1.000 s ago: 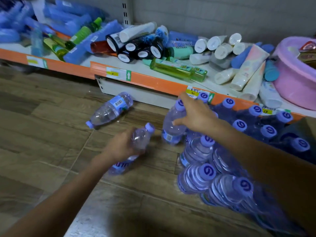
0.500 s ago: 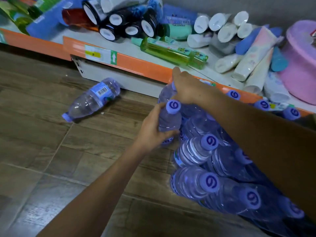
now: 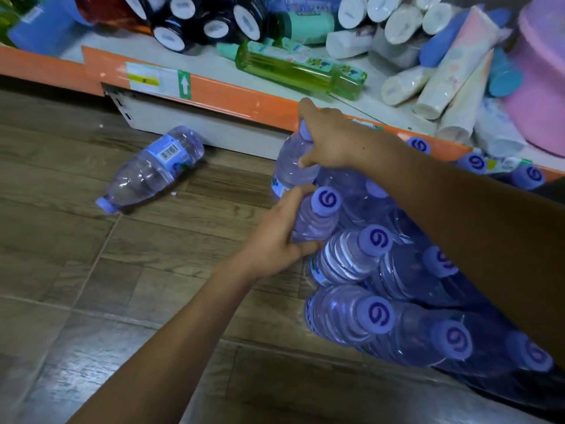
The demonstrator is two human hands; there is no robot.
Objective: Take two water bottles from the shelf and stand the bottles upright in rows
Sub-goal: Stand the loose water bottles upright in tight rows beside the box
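Left hand (image 3: 276, 240) wraps one bottle (image 3: 315, 223); right hand (image 3: 333, 139) grips another bottle (image 3: 293, 166) | both nearly placed; stray bottle (image 3: 153, 169) lies on floor (image 3: 76, 270)

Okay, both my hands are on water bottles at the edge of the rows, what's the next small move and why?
Probably let go with the left hand: its clear purple-capped water bottle looks upright against the standing rows of bottles. The right hand holds the top of the bottle behind it. One clear bottle lies on its side on the wooden floor; reach for it next.
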